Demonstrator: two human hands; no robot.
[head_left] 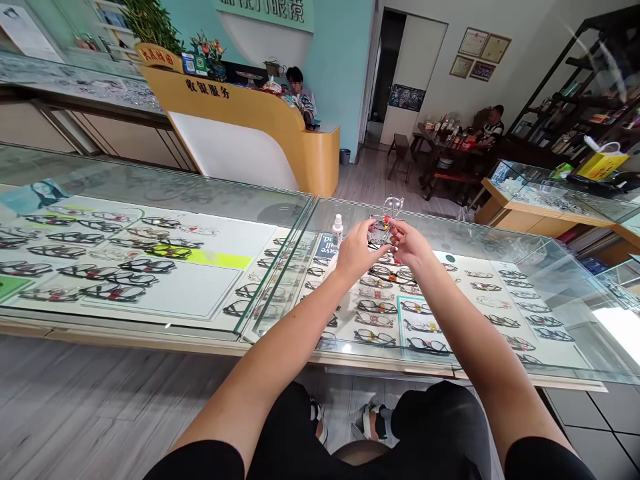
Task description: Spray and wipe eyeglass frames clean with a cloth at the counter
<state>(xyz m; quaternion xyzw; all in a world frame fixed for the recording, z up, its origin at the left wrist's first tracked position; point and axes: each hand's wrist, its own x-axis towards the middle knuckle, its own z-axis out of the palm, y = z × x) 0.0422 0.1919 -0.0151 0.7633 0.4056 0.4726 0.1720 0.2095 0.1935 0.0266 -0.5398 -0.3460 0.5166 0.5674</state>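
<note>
Both arms reach forward over the glass display case (pixel 320 200). A pair of clear-framed eyeglasses (pixel 393 204) with a small red tag is held up above the glass top between my hands. My left hand (pixel 359 252) grips it from the left, fingers and thumb closed on the frame. On the other side my right hand (pixel 407 241) pinches it with thumb and fingers. Just left of my left hand stands a small white spray bottle (pixel 337 230). Below my hands, inside the case, several rows of eyeglasses (pixel 376 307) lie on white boards.
Another glass case section with eyeglasses (pixel 115 267) adjoins on the left. Beyond is a wooden cashier counter (pixel 240 110) with a person (pixel 300 90) behind it. A second person (pixel 493 125) sits by a dark table at the back right. A yellow bag (pixel 604 163) rests on another counter.
</note>
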